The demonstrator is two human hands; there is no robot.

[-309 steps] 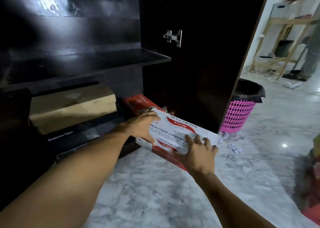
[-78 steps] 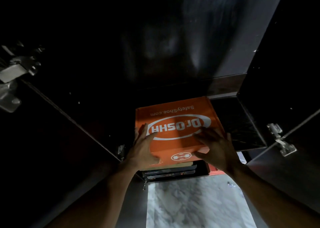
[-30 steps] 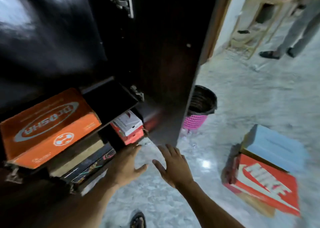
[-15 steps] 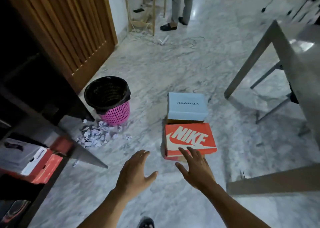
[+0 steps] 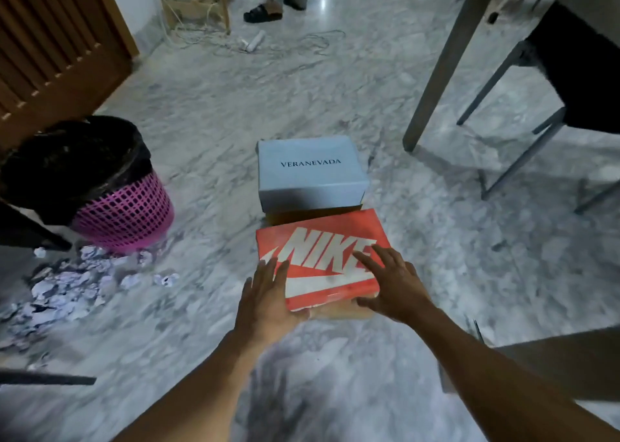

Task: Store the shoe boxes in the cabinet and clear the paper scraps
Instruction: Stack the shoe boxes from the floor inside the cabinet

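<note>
A red Nike shoe box (image 5: 315, 257) lies on the marble floor in front of me, resting on a brown box (image 5: 339, 312) that shows beneath its near edge. My left hand (image 5: 265, 294) clasps its near left corner. My right hand (image 5: 392, 284) lies on its near right corner with the thumb along the front edge. Behind it stands a light blue Veranevada shoe box (image 5: 308, 169). A heap of white paper scraps (image 5: 67, 287) is spread on the floor at the left.
A pink bin with a black liner (image 5: 100, 186) stands beside the scraps. The dark cabinet door edge (image 5: 20, 233) juts in at the left. A table leg (image 5: 436, 72) and chair (image 5: 536, 112) stand right. A person's feet (image 5: 268, 8) and cables (image 5: 255, 42) lie beyond.
My view turned from the cabinet, where the orange box now sits on a shelf, to the floor. Both hands dropped from mid-air onto the Nike box.
</note>
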